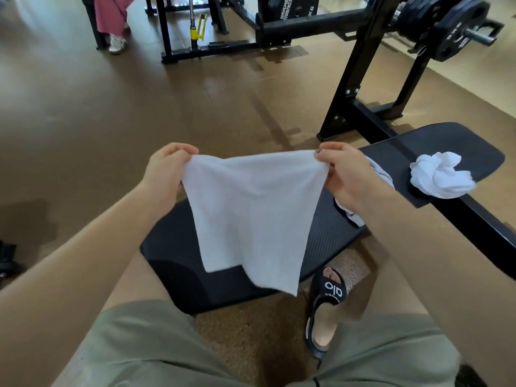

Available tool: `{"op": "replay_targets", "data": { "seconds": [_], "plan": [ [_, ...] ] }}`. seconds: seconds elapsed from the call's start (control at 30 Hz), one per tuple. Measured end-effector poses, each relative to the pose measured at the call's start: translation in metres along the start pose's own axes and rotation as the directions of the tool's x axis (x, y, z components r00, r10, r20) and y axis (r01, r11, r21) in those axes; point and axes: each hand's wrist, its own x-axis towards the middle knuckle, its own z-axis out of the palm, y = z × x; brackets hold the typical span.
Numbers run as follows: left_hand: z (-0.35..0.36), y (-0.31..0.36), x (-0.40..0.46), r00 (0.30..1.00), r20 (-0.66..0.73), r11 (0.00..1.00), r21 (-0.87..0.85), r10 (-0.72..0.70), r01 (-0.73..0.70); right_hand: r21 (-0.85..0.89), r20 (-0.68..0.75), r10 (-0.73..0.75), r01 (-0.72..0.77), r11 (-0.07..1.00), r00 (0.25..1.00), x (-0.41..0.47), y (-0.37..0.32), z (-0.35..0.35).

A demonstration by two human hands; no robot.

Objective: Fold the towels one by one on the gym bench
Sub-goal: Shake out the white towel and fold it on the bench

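The left hand (164,169) and the right hand (344,174) are held well apart, each pinching one top corner of a white towel (251,213) between thumb and fingers, so the cloth hangs spread in the air above the near end of the desk (173,247), its lower edge drooping toward the near edge. It looks light, soft and limp: it sags in the middle of its top edge and tapers downward, so it will likely take whatever shape gravity gives it and needs to be held by its corners or laid flat on the pad to fold cleanly. It is neither fragile nor slippery, by the look of the terry surface. A crumpled towel (441,177) lies on the far right section of the desk, near its edge, and another piece of white cloth (379,174) shows just behind the right hand, mostly hidden. The desk is a black padded gym bench with a ribbed surface, narrow, so a folded towel has little room sideways. Around it is a brown gym floor (111,107), a black weight rack (363,79) with plates (452,32) beyond, and a person in pink at the far left corner.
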Motion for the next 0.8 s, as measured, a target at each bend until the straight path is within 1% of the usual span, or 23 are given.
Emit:
{"op": "replay_targets", "data": {
  "seconds": [0.13,0.23,0.33,0.4,0.43,0.47,0.53,0.57,0.63,0.67,0.7,0.73,0.8],
  "plan": [
    [-0.004,0.041,0.016,0.994,-0.085,0.997,0.015,0.075,-0.074,-0.042,-0.073,-0.043,0.04,0.998,0.996,0.028,-0.036,0.015],
    [-0.015,0.073,0.026,0.971,-0.166,0.984,-0.025,0.171,-0.177,-0.011,-0.108,-0.14,0.139,0.99,0.984,0.036,-0.07,0.025],
    [-0.028,0.089,0.026,0.942,-0.22,0.957,-0.082,0.255,-0.278,0.059,-0.083,-0.209,0.215,0.975,0.974,0.036,-0.089,0.021],
    [-0.033,0.075,0.02,0.94,-0.198,0.955,-0.049,0.279,-0.294,0.037,-0.038,-0.199,0.201,0.979,0.979,0.034,-0.078,0.014],
    [-0.034,0.058,0.015,0.95,-0.168,0.964,-0.005,0.262,-0.266,0.007,-0.021,-0.179,0.179,0.984,0.984,0.033,-0.065,0.009],
    [-0.035,0.036,0.008,0.969,-0.128,0.977,0.038,0.213,-0.21,-0.043,-0.018,-0.152,0.151,0.988,0.988,0.032,-0.047,0.004],
    [-0.034,-0.017,-0.009,0.996,-0.061,0.989,0.134,0.067,-0.058,-0.193,-0.042,-0.075,0.065,0.979,0.996,0.029,0.0,-0.013],
    [-0.033,-0.044,-0.019,0.999,-0.034,0.978,0.205,-0.018,0.025,-0.273,-0.06,-0.023,0.006,0.962,0.998,0.026,0.026,-0.024],
    [-0.03,-0.091,-0.043,0.978,0.053,0.909,0.383,-0.2,0.165,-0.472,-0.086,0.058,-0.092,0.877,0.995,0.018,0.08,-0.045],
    [-0.029,-0.11,-0.053,0.954,0.103,0.852,0.485,-0.281,0.199,-0.574,-0.086,0.082,-0.116,0.811,0.993,0.012,0.105,-0.055],
    [-0.029,-0.125,-0.063,0.929,0.159,0.786,0.591,-0.333,0.181,-0.656,-0.077,0.096,-0.123,0.745,0.992,0.004,0.127,-0.063],
    [-0.028,-0.137,-0.069,0.906,0.216,0.718,0.684,-0.365,0.127,-0.715,-0.067,0.107,-0.122,0.688,0.992,-0.004,0.143,-0.069],
    [-0.028,-0.147,-0.076,0.868,0.285,0.593,0.805,-0.406,0.013,-0.777,-0.052,0.135,-0.125,0.616,0.99,-0.022,0.161,-0.077]
  ]
}}
